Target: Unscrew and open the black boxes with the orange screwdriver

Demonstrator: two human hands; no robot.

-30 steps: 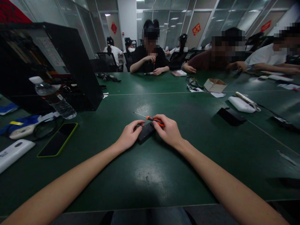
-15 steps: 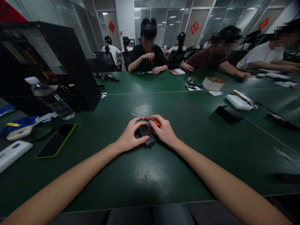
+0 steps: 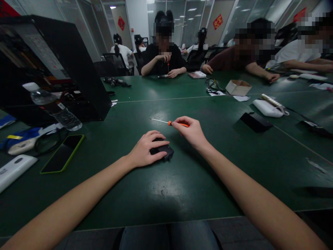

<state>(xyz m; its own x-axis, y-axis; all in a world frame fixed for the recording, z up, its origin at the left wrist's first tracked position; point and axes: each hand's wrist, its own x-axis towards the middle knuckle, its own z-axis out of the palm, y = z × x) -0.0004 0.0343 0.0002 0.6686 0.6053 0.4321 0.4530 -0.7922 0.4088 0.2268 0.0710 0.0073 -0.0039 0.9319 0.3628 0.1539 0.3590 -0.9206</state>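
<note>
My left hand (image 3: pixel 149 149) lies over a small black rectangular device (image 3: pixel 168 151) on the green table, its thumb and fingers on either side of it. Much of the device is hidden under the fingers, so I cannot tell its exact kind. Above and to the right, my right hand (image 3: pixel 191 130) grips a screwdriver (image 3: pixel 170 123) by its orange and black handle. The thin metal shaft points left, clear of the device and raised off the tabletop.
On the left stand a black computer case (image 3: pixel 85 76), a water bottle (image 3: pixel 53 107) and a green-edged phone (image 3: pixel 63 152). To the right are a black box (image 3: pixel 256 122), a white device (image 3: pixel 267 108) and an open carton (image 3: pixel 238 87). Across the table, a person (image 3: pixel 163 52) works with a screwdriver.
My right hand has moved up and to the right with the screwdriver, away from the black device. My left hand's fingers have come down further over the device.
</note>
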